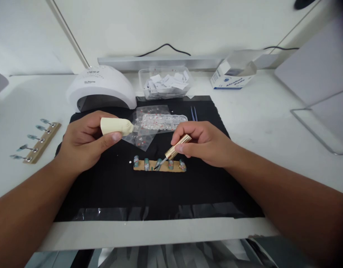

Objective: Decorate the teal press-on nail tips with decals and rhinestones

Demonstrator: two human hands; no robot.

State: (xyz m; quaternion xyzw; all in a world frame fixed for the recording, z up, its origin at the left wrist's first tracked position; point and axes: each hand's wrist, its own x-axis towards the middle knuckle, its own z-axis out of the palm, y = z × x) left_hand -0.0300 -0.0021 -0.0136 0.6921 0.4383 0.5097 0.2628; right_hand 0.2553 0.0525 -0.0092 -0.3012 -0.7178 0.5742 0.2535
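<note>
My left hand [84, 143] grips a cream-coloured polish bottle [115, 126], lying sideways with its neck pointing right. A gold-capped brush [175, 149] is pinched in my right hand [206, 143], its dark tip touching the middle one of several teal fake nails [159, 163]. The nails stand on a tan holder strip [160, 168] on a black mat [132, 190]. A tiny white bead [130, 162] lies just left of the strip.
A white nail lamp [101, 89] sits at the back left. Behind the hands lie a clear gem organizer [162, 121], plastic sachets [140, 139] and tweezers [193, 112]. A tub of wipes [164, 82], a small box [232, 74] and a second nail holder [37, 143] stand around.
</note>
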